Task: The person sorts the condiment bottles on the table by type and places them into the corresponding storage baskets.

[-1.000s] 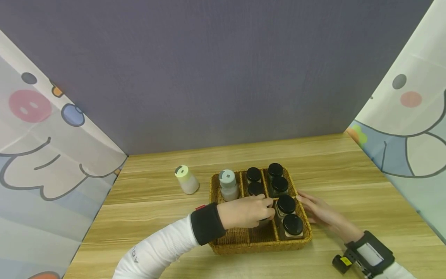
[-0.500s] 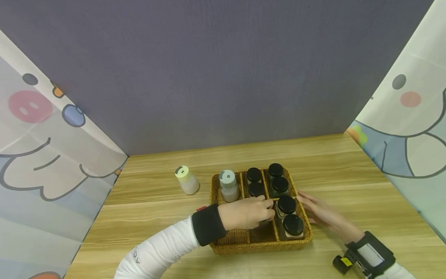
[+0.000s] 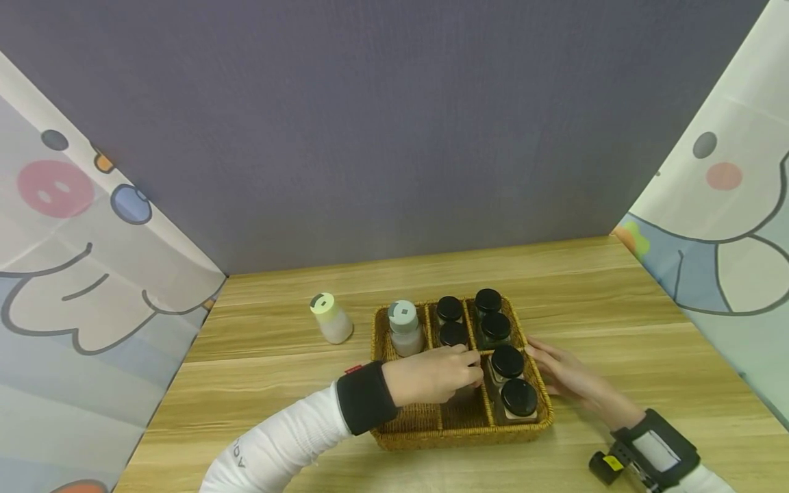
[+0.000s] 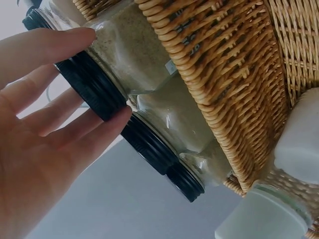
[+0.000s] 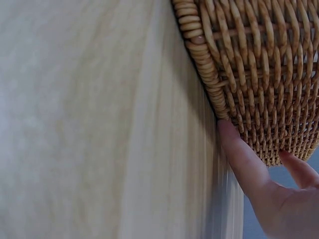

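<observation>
Loose bottle (image 3: 331, 319) stands on the table (image 3: 277, 370), well left of my left hand (image 3: 434, 375), outside the basket (image 3: 456, 431). Left hand's fingers (image 4: 60, 45) lie straight against a black-lidded jar (image 4: 117, 64) just ahead, steadying it; nothing gripped. Right hand (image 3: 570, 378), flat and relaxed, presses the basket's outer wall, likely bracing it.

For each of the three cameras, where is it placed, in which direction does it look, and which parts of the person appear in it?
Head: worn on the head, looks forward and down at the wicker basket; shows both forearms, left hand and right hand.
Left wrist: close along the palm toward black-lidded jars; shows left fingers.
Right wrist: low beside the table; shows right fingers touching the basket's outer wall.
Shared: the basket appears in all three.
</observation>
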Demonstrator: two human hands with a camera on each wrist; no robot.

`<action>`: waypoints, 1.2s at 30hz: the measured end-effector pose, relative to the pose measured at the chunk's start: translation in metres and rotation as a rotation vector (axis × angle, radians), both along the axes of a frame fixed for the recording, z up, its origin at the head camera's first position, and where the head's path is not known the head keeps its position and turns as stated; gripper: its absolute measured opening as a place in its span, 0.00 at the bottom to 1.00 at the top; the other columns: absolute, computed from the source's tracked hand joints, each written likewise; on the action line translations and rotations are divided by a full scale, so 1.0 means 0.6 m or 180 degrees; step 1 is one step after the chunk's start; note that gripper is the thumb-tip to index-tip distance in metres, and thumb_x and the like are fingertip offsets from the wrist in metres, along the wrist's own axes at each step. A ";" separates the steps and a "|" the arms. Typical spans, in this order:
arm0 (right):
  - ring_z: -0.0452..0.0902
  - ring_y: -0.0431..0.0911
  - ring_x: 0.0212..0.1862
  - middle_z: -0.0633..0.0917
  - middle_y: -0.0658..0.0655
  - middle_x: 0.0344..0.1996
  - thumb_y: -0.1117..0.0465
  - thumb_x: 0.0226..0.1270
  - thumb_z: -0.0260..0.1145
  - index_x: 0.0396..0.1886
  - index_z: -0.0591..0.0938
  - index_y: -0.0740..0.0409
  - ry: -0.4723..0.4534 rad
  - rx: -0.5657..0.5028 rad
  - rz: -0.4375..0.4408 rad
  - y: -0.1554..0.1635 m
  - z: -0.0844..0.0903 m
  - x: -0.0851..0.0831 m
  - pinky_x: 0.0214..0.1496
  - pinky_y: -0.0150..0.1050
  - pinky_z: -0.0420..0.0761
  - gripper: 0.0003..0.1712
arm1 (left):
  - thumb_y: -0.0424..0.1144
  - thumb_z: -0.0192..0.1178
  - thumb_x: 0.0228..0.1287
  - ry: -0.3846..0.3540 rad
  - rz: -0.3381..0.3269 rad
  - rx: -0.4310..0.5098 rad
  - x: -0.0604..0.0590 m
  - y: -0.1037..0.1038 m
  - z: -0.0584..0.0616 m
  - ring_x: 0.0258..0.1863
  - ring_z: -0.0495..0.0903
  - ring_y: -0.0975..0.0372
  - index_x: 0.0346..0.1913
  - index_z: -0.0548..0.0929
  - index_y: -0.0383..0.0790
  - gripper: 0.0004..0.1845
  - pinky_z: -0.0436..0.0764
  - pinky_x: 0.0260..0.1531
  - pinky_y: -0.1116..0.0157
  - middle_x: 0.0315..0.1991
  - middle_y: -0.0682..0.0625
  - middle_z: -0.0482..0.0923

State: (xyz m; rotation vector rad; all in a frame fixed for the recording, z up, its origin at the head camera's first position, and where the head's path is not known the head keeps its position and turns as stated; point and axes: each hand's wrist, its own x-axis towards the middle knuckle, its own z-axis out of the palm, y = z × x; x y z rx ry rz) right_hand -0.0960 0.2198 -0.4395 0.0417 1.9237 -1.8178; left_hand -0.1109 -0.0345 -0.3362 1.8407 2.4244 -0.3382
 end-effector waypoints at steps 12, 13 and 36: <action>0.44 0.66 0.63 0.47 0.74 0.63 0.48 0.68 0.46 0.67 0.39 0.66 0.0000 -0.0013 -0.0060 -0.002 0.000 0.002 0.53 0.53 0.71 0.41 | 0.35 0.56 0.60 -0.0067 -0.0036 0.0166 0.000 -0.002 -0.002 0.42 0.71 0.67 0.45 0.78 0.51 0.11 0.69 0.41 0.79 0.44 0.55 0.73; 0.44 0.66 0.63 0.47 0.74 0.63 0.48 0.68 0.46 0.67 0.39 0.66 0.0002 -0.0014 -0.0065 -0.002 0.000 0.002 0.53 0.53 0.71 0.42 | 0.36 0.57 0.59 -0.0045 -0.0044 0.0186 0.000 -0.003 -0.002 0.42 0.71 0.67 0.45 0.78 0.51 0.11 0.69 0.43 0.79 0.45 0.55 0.73; 0.43 0.67 0.63 0.47 0.75 0.63 0.48 0.68 0.46 0.67 0.39 0.68 0.0036 -0.0015 -0.0057 -0.004 0.003 0.002 0.54 0.55 0.70 0.42 | 0.43 0.58 0.58 -0.0214 0.0443 0.0837 -0.032 -0.056 0.050 0.46 0.72 0.61 0.50 0.75 0.43 0.17 0.71 0.50 0.70 0.46 0.51 0.74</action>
